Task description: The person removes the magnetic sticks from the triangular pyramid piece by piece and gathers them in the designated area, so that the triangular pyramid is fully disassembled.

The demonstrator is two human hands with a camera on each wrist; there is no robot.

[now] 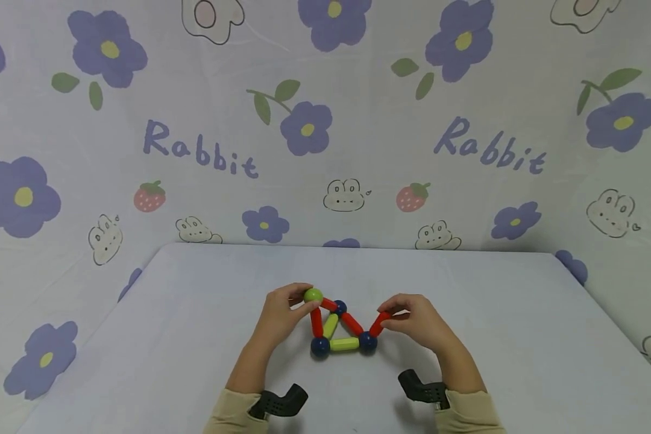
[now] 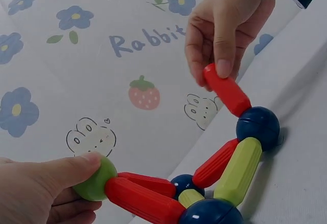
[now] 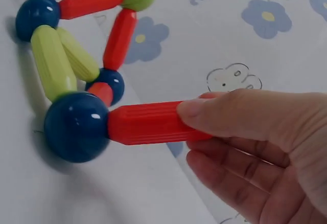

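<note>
A ball-and-rod building toy stands on the white table, with three navy balls at its base. Yellow-green rods link the front-left navy ball [image 1: 320,347] to the front-right navy ball [image 1: 367,342] and to the back navy ball [image 1: 339,307]; a red rod [image 1: 351,324] joins the back and right ones. My left hand [image 1: 278,313] pinches a green ball [image 2: 94,182], raised above the base, where two red rods [image 2: 145,201] meet. My right hand [image 1: 420,319] grips the upper end of another red rod [image 3: 150,122] between thumb and fingers; its lower end meets the front-right navy ball.
The white tabletop [image 1: 195,337] extends around the toy. Behind it hangs a cloth [image 1: 380,132] printed with flowers, rabbits and strawberries. Black camera mounts are strapped to the left wrist [image 1: 282,402] and right wrist [image 1: 422,389], just above the table.
</note>
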